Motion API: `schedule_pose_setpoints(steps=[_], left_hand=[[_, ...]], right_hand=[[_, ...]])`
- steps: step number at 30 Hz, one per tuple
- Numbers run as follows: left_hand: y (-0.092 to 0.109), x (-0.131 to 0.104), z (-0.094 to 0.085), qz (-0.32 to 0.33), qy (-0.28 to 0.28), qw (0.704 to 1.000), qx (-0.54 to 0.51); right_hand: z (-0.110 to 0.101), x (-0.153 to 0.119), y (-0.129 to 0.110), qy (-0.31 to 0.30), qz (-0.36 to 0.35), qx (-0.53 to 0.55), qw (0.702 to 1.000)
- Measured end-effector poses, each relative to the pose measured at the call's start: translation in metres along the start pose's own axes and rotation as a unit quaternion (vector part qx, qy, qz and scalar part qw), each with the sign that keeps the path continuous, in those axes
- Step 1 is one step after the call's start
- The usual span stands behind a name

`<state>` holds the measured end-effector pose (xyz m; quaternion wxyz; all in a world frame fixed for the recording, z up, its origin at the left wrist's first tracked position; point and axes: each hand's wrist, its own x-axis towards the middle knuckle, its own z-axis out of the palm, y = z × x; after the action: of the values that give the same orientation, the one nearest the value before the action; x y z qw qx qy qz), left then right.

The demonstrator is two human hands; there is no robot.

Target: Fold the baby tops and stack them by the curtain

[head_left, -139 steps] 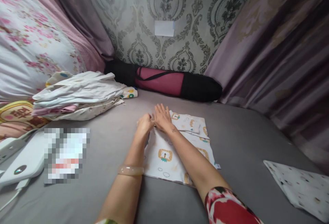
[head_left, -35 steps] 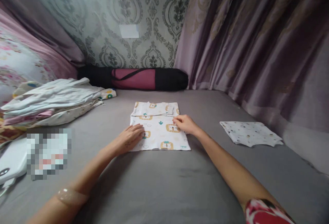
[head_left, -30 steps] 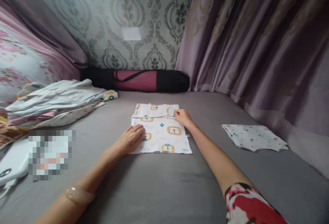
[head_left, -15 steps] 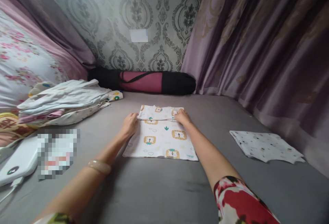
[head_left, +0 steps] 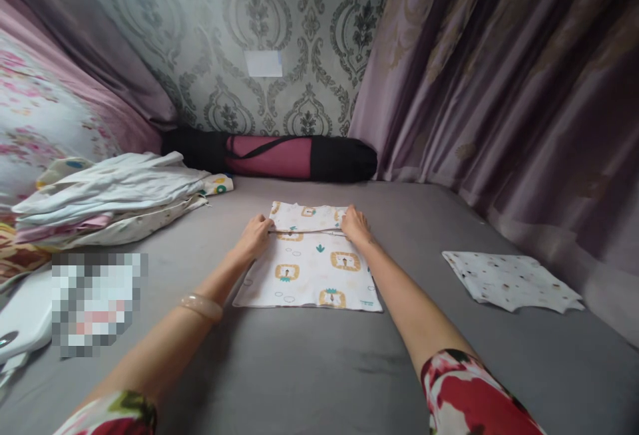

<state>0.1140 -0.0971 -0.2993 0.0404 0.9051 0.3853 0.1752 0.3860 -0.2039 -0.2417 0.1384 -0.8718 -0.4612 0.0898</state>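
Note:
A white cloth (head_left: 312,269) printed with yellow lion faces and green leaves lies flat on the grey sheet in front of me. Its far end is folded over into a narrow band (head_left: 319,219). At the band's left edge my left hand (head_left: 255,234) is closed, pinching the fabric. My right hand (head_left: 355,225) has its fingers closed on the right edge of the same band. A pale bangle (head_left: 202,306) sits on my left wrist.
Grey sheet (head_left: 299,368) covers the bed. On the left are a clothes pile (head_left: 114,189), a white power bank (head_left: 24,308) and a blurred-out item (head_left: 100,308). A folded spotted cloth (head_left: 512,280) lies right. Behind is a black-and-maroon bag (head_left: 269,157) by the wall.
The view has shifted slightly to the right. Both hands keep hold of the folded band, which has barely moved on the cloth.

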Motion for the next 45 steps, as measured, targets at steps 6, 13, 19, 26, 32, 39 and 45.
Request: schedule_pose_setpoints(steps=[6, 13, 19, 26, 32, 39, 45], left_hand=[[0.002, 0.006, -0.009, -0.021, -0.054, 0.997, 0.045], [0.02, 0.035, -0.015, -0.047, 0.0, 0.997, 0.053], [0.035, 0.059, 0.019, -0.007, -0.055, 0.997, 0.045], [0.028, 0.058, 0.023, -0.058, -0.143, 0.988, 0.027], [0.039, 0.058, 0.013, -0.034, -0.091, 0.992, 0.086], [0.03, 0.05, 0.024, -0.073, -0.108, 0.991, 0.042], [0.025, 0.048, 0.017, -0.066, -0.127, 0.989, 0.042]], right_hand=[[0.01, -0.007, 0.004, 0.016, -0.029, -0.032, 0.999], [0.016, -0.002, -0.006, 0.066, -0.172, -0.069, 0.981], [0.038, 0.006, -0.016, -0.013, -0.241, -0.072, 0.968], [0.047, 0.009, -0.012, -0.04, -0.225, -0.063, 0.972], [0.029, 0.016, -0.007, -0.075, -0.22, -0.037, 0.972], [0.04, 0.022, 0.019, -0.029, -0.188, -0.057, 0.98], [0.034, 0.017, 0.021, -0.043, -0.191, -0.05, 0.979]])
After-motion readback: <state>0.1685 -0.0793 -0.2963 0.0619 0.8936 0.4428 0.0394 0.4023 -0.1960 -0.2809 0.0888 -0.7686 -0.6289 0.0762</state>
